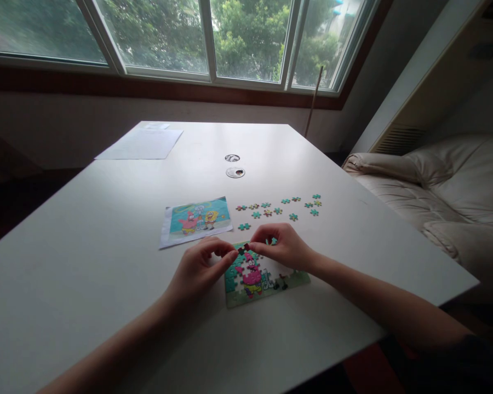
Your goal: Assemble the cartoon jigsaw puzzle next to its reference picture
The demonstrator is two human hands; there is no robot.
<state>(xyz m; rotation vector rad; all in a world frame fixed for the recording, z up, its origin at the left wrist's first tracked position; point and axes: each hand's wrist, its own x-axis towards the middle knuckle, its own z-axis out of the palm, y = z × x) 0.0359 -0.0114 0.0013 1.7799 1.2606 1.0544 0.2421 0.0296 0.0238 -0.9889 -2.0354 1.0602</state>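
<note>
A partly assembled cartoon jigsaw puzzle (267, 282) lies on the white table (107, 230) in front of me. My left hand (199, 268) and my right hand (281, 246) meet just above its top edge, fingers pinched together on a small dark red puzzle piece (243, 249) held between the fingertips of both. Several loose teal and coloured pieces (279, 208) lie scattered beyond my right hand. A printed reference picture (197, 220) of the same cartoon lies to the left of the loose pieces.
A sheet of paper (142, 144) rests at the table's far left. Two round cable ports (235, 172) sit in the tabletop's middle. A cream sofa (443, 186) stands to the right, windows at the back.
</note>
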